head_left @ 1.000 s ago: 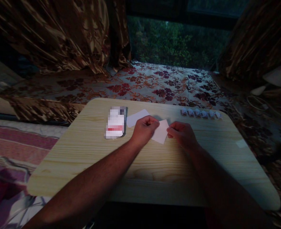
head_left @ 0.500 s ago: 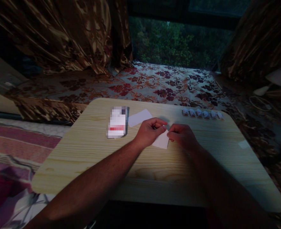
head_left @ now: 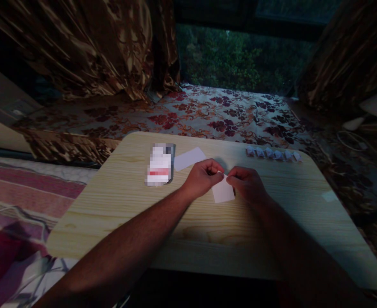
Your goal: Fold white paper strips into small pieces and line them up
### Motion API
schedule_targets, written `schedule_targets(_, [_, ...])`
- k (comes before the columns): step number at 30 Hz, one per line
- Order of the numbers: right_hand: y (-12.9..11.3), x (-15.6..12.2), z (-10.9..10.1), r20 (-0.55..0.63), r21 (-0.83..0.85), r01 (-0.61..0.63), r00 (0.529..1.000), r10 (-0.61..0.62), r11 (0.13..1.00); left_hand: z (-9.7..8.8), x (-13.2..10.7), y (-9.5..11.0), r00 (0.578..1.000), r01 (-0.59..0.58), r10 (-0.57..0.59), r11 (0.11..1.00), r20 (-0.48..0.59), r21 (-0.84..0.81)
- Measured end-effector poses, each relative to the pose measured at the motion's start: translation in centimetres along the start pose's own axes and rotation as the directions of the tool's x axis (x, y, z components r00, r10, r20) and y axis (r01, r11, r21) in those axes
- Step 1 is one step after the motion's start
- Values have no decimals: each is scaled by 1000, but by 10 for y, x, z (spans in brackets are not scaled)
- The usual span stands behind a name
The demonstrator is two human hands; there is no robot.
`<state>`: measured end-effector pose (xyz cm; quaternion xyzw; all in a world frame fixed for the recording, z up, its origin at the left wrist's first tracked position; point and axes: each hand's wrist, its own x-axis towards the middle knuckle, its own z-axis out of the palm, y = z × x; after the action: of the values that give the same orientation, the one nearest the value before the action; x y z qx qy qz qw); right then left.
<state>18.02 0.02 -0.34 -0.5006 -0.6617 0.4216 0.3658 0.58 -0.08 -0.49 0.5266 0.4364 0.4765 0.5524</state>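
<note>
A small white piece of paper [head_left: 223, 191] hangs between my two hands, just above the wooden table. My left hand [head_left: 204, 177] pinches its upper left corner between thumb and fingers. At the upper right edge, my right hand [head_left: 246, 182] pinches the same sheet, its thumb close to the left thumb. Past my left hand lies a stack or sheet of white paper [head_left: 188, 158], flat on the table. Left of that is a phone [head_left: 159, 164], its screen blurred out.
Several small folded paper pieces [head_left: 273, 154] stand in a row near the far right edge of the table [head_left: 127, 205]. A pale scrap [head_left: 329, 196] lies by the right edge. Beyond are a flowered window seat [head_left: 220, 111] and curtains [head_left: 111, 51]; a striped bed cover [head_left: 25, 184] is at left.
The paper has turned between my hands, so its lower edge now faces me more squarely. My fingertips have shifted slightly along its top edge. The view has moved a little.
</note>
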Motion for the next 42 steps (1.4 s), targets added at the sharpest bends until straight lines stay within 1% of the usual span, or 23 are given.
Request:
schedule_targets(2, [1,0,0,-5,-2,9,1000,-9,1000,0,0,-1,1000,-3,3,1000,26,3])
schedule_targets(4, [1,0,1,-6,21,-2,1000,2,1000,0,0,-1,1000,-15,15,1000,19,8])
schedule_targets(7, [-1,1,1,7,75,-27,1000,26,997,-1,1,-2,997,-45,46,999,-60,15])
schedule_targets(10, [-1,2,0,23,90,-52,998,50,995,-3,3,-3,988,-68,63,997,-139,-30])
schedule_targets(13, [0,4,0,-25,120,-77,996,80,990,-5,4,-3,980,-91,81,995,-183,-48])
schedule_targets(15, [1,5,-1,-89,187,-76,992,94,979,-6,4,-2,980,-98,91,995,-179,-30])
schedule_targets(17, [1,6,-1,-159,240,-67,981,107,968,-5,3,-2,989,-80,78,997,-127,-9])
schedule_targets(20, [-1,6,-1,-237,237,-40,967,98,971,-2,0,0,1000,-25,25,999,-1,40])
schedule_targets(22, [-3,6,-2,-252,205,-20,965,73,979,-1,-1,0,999,-9,7,997,39,74])
schedule_targets(23, [-4,5,-2,-250,192,-14,966,63,981,0,-2,1,999,-5,2,997,39,82])
schedule_targets(25, [-5,4,-2,-235,180,-11,971,54,984,0,-1,1,1000,2,-3,998,6,69])
schedule_targets(29, [-6,4,-1,-196,230,8,980,38,973,-2,2,0,991,5,-7,1000,-136,-16])
schedule_targets(31, [-5,4,0,-191,269,27,981,25,963,-3,4,0,985,-2,-6,999,-174,-44])
schedule_targets(36, [-4,6,0,-273,331,65,962,29,941,-2,4,-1,989,-3,-4,999,-149,-48])
schedule_targets(42, [-4,5,-1,-257,382,131,966,-31,915,-1,2,-3,993,-32,31,999,-118,-7])
